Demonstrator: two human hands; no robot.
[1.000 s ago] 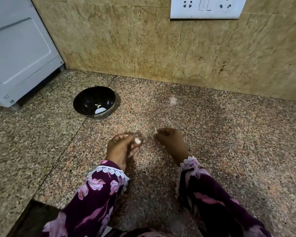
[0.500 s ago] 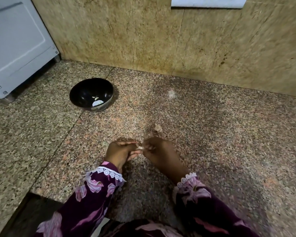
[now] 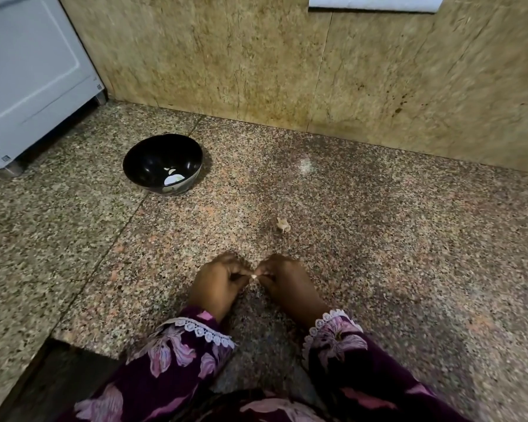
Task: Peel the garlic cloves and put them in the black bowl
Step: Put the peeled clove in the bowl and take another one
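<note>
A small white garlic clove [image 3: 253, 276] is pinched between my left hand [image 3: 218, 283] and my right hand [image 3: 287, 281], which meet fingertip to fingertip low over the granite counter. Most of the clove is hidden by the fingers. The black bowl [image 3: 141, 159] stands up and to the left of my hands, with a few pale peeled cloves [image 3: 173, 177] at its bottom. A scrap of dry garlic skin [image 3: 282, 224] lies on the counter just beyond my right hand.
A white appliance [image 3: 28, 80] stands at the far left against the tan stone wall [image 3: 256, 65]. A white switch plate [image 3: 372, 3] is on the wall at the top. The counter's front edge [image 3: 83, 345] drops off at lower left.
My hands came together from apart and now both pinch the clove. A piece of skin was dropped on the counter past my right hand. The camera tilted down slightly.
</note>
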